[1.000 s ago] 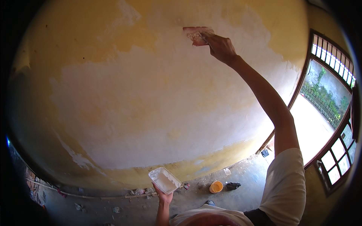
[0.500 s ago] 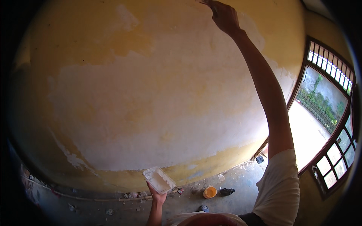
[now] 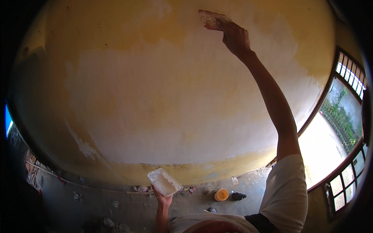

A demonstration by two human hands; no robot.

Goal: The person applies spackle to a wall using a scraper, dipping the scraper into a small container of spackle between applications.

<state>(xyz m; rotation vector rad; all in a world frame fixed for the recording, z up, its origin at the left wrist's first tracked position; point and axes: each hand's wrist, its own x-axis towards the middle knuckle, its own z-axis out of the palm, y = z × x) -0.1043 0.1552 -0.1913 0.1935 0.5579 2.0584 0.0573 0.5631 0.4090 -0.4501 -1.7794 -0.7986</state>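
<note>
High on the wall (image 3: 163,89), my right hand (image 3: 237,40) grips a broad putty knife (image 3: 211,19), its blade smeared with pale putty. The blade lies close to the wall; whether it touches cannot be made out. Whitish skim coat covers much of the yellow wall in uneven patches. Low in front of me, my left hand (image 3: 163,200) supports a white rectangular plastic tub (image 3: 157,176) from beneath and the side. White putty (image 3: 168,188) fills the tub's near right part. Most of the left fingers are hidden under the tub.
On the grey floor stand an orange-yellow bucket (image 3: 221,195) and, beside it, a black plastic bag (image 3: 238,196). Debris and a long thin pole (image 3: 116,191) lie along the wall's foot. At right, a doorway (image 3: 322,136) opens onto bright ground, with a paned window panel (image 3: 344,186) nearby.
My right hand has come down a little from the picture's top edge, bringing the putty knife fully into sight. The view has shifted slightly; my left hand still holds the tub.
</note>
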